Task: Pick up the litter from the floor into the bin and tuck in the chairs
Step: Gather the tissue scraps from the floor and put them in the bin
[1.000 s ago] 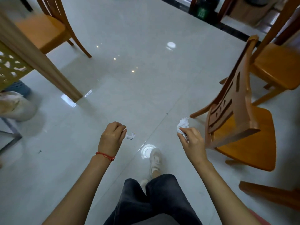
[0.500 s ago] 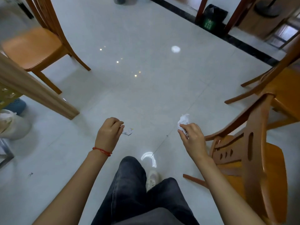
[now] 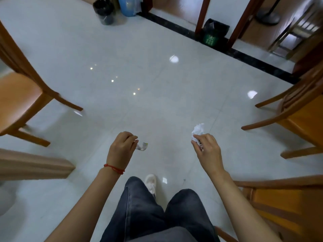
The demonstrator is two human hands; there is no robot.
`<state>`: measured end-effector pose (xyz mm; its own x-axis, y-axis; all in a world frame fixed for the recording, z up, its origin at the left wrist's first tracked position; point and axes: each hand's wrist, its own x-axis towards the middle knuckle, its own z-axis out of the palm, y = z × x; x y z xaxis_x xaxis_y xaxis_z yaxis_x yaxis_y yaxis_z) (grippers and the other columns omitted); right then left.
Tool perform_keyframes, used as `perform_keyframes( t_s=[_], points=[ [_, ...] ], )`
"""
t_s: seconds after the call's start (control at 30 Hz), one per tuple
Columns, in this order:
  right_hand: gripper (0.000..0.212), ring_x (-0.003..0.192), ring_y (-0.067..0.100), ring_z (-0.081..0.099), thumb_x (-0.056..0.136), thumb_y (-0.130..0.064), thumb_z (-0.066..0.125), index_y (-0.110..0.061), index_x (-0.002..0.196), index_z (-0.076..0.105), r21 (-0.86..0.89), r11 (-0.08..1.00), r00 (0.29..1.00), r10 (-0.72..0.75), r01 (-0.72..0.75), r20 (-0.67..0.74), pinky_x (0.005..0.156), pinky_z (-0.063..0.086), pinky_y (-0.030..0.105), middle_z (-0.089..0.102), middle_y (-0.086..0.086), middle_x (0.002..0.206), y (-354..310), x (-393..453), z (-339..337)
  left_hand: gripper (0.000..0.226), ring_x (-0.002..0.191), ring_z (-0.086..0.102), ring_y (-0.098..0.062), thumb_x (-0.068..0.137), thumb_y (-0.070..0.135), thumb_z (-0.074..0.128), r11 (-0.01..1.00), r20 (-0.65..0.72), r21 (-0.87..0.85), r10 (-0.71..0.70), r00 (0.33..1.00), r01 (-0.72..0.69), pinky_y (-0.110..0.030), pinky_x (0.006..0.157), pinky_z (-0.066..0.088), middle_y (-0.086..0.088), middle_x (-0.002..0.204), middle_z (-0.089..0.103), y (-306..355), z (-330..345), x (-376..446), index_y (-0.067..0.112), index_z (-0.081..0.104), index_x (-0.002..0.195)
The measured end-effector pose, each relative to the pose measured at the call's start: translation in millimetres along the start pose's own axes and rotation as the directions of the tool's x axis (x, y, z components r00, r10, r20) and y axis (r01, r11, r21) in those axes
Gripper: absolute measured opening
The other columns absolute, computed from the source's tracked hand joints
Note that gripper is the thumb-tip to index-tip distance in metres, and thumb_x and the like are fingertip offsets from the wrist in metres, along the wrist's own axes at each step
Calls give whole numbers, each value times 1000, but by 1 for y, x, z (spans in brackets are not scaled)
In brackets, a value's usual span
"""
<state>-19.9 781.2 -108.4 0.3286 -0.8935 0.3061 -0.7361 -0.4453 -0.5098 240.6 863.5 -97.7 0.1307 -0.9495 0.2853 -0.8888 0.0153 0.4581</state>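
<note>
My left hand pinches a small crumpled wrapper that sticks out to its right. A crumpled white paper ball is held in the fingertips of my right hand. Both hands hang out in front of me over the white tiled floor. A black bin with a black liner stands at the far top, left of centre. A second black bin with a green label stands by the dark threshold at the top right. Wooden chairs stand at the left, at the right and at the lower right.
A wooden table leg lies close at the left. A blue container stands beside the far black bin. Dark wooden posts rise along the black threshold strip. My legs and a white shoe are below the hands.
The view has moved forward and lifted, bringing the far bins into sight. The chairs have slid to the frame edges. Both hands keep holding their litter.
</note>
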Motion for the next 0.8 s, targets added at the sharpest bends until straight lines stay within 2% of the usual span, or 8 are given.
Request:
perform_keyframes(
  t_s=[0.13, 0.23, 0.4, 0.53, 0.8],
  points=[
    [20, 69, 30, 58, 73, 4, 73, 3, 92, 67, 9, 998, 998, 56, -56, -10, 60, 43, 24, 63, 17, 78, 1, 54, 19, 16, 60, 62, -33, 61, -17, 76, 1000, 22, -10, 23, 999, -23, -34, 53, 53, -21, 68, 63, -23, 3, 71, -10, 68, 72],
    [20, 71, 31, 58, 74, 3, 72, 2, 93, 67, 25, 995, 995, 95, -95, -13, 58, 49, 29, 63, 18, 80, 15, 94, 29, 17, 61, 62, -33, 60, -18, 76, 999, 39, -21, 45, 998, -44, -34, 54, 53, -20, 68, 63, -36, 17, 119, -9, 68, 71],
    [23, 71, 31, 59, 73, 4, 73, 2, 95, 68, 5, 993, 992, 115, -115, -49, 59, 50, 29, 63, 17, 79, 58, 180, 42, 17, 60, 62, -32, 59, -19, 76, 998, 45, -32, 49, 998, -48, -33, 51, 52, -20, 67, 62, -51, 54, 213, -9, 68, 70],
    [22, 69, 31, 59, 73, 5, 73, 3, 94, 68, 4, 993, 990, 120, -120, -70, 61, 44, 25, 63, 18, 77, 96, 259, 44, 17, 61, 62, -33, 60, -19, 76, 998, 61, -39, 51, 997, -49, -33, 54, 51, -20, 69, 62, -52, 81, 297, -8, 68, 71],
    [17, 66, 32, 58, 73, 7, 72, 4, 90, 68, 2, 991, 987, 137, -137, -90, 57, 47, 30, 61, 18, 73, 152, 391, 37, 15, 61, 61, -33, 63, -16, 76, 995, 54, -37, 94, 994, -92, -32, 59, 51, -19, 70, 63, -45, 117, 445, -8, 68, 73]
  ],
)
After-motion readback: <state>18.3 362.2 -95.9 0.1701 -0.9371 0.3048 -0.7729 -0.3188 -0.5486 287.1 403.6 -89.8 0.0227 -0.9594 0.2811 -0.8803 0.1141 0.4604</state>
